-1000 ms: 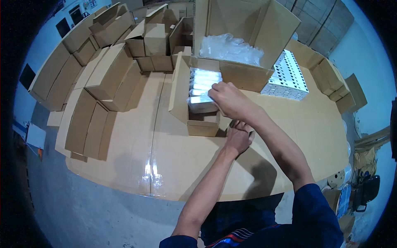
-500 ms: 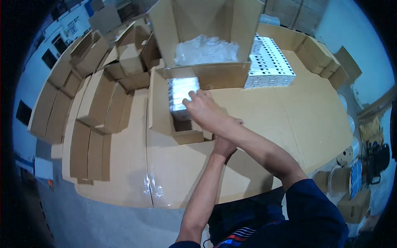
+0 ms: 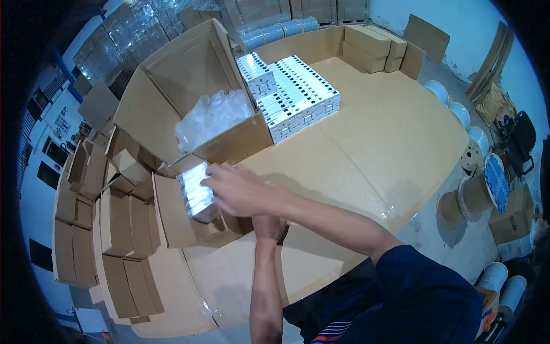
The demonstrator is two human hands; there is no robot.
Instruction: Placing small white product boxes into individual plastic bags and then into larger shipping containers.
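The open cartons (image 3: 172, 223) and the table (image 3: 366, 143) were plain brown cardboard. The stacked small boxes (image 3: 298, 97) were white with black markings, the wrapped packs (image 3: 196, 192) silvery, and the sleeve (image 3: 424, 292) dark blue.

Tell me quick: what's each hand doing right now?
Right hand: closed on the stack of small shiny packs in the small open carton.
Left hand: mostly hidden under the right forearm; grip cannot be told.
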